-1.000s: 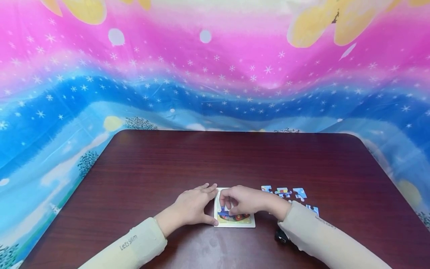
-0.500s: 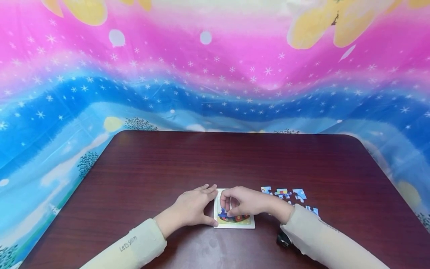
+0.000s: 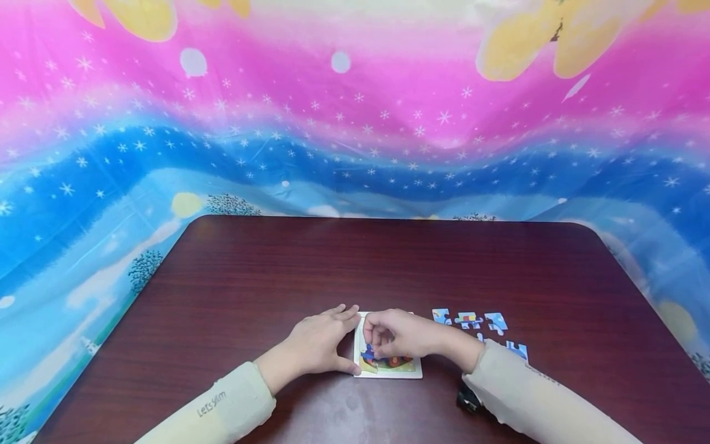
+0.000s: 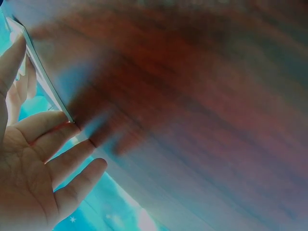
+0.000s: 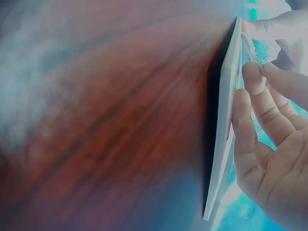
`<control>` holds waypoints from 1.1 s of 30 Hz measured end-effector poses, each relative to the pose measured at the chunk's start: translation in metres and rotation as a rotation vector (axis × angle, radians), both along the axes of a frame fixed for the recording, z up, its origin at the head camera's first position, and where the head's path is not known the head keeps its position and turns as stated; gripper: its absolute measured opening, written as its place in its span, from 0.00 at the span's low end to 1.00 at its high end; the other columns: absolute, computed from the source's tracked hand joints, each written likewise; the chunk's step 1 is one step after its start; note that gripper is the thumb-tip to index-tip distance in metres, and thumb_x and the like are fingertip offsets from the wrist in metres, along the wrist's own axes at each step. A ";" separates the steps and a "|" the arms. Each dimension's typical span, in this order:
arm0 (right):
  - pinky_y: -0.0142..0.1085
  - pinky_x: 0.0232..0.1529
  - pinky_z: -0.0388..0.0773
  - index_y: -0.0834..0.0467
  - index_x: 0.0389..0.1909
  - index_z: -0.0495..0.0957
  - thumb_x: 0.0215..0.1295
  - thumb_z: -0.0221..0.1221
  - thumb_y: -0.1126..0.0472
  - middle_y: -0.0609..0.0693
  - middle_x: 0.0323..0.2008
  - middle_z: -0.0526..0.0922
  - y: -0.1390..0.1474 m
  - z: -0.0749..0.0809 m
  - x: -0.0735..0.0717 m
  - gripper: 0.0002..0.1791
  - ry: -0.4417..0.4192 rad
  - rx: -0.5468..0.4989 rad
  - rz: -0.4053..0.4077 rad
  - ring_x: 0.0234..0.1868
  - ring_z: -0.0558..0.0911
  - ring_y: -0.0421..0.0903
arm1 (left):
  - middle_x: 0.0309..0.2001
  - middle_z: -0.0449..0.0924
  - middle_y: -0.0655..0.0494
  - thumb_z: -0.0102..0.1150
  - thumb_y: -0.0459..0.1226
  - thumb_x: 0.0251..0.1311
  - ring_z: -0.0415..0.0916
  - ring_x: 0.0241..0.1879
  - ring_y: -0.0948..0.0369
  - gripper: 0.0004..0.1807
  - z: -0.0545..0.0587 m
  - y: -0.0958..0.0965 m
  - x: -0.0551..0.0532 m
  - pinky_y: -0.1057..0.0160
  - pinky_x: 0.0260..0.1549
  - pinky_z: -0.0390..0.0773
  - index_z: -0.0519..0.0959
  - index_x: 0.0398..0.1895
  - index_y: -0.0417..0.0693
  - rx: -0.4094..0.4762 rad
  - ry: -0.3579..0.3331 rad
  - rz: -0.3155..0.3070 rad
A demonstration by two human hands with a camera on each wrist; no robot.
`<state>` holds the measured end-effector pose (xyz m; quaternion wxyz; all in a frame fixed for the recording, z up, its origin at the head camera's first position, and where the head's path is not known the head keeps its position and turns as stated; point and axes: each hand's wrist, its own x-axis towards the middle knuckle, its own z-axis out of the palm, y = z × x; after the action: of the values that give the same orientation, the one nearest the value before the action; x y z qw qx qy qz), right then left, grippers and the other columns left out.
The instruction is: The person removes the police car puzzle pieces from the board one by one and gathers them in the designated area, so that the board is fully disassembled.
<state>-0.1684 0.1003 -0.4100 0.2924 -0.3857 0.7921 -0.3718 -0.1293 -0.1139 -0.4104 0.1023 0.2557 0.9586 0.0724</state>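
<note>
A small square puzzle tray (image 3: 399, 375) with a pale frame lies near the front middle of the table, partly filled with a colourful picture. My left hand (image 3: 318, 339) spans its left side, thumb at the near corner and the other fingers straight and spread at the far one. From the right, my right hand (image 3: 407, 332) reaches over the tray. Its thumb and fingertips pinch a jigsaw piece (image 3: 368, 353) with blue on it, at the tray's lower left. In the right wrist view the jigsaw piece (image 5: 251, 48) stands tilted against the tray face. The hand hides much of the picture.
Several loose jigsaw pieces (image 3: 495, 322) lie right of the tray, some partly covered by the right forearm. A black device (image 3: 468, 398) sits under the right wrist. A patterned cloth (image 3: 355, 123) hangs behind the dark wooden table (image 3: 266, 265).
The pinched jigsaw piece has tilted and shifted slightly at the tray's lower left, its yellowish near edge now showing. The right fingers have curled a little more; the left hand stays put.
</note>
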 end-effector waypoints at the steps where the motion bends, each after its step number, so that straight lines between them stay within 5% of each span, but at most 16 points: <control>1: 0.27 0.26 0.74 0.57 0.36 0.74 0.60 0.64 0.71 0.43 0.26 0.82 0.000 0.000 0.000 0.10 0.006 0.002 0.001 0.23 0.75 0.33 | 0.74 0.65 0.56 0.70 0.67 0.43 0.63 0.73 0.54 0.53 0.000 0.000 0.000 0.47 0.61 0.76 0.70 0.71 0.50 0.000 -0.001 0.001; 33: 0.32 0.35 0.79 0.54 0.43 0.80 0.64 0.62 0.68 0.43 0.30 0.83 0.037 0.019 -0.008 0.09 0.058 -0.034 -0.051 0.31 0.78 0.34 | 0.74 0.64 0.55 0.71 0.65 0.44 0.62 0.74 0.53 0.53 0.000 0.001 0.000 0.49 0.62 0.75 0.69 0.71 0.48 -0.006 -0.007 -0.004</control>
<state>-0.1760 0.1370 -0.3906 0.2531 -0.3808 0.8033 -0.3815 -0.1289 -0.1133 -0.4107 0.1063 0.2569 0.9580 0.0704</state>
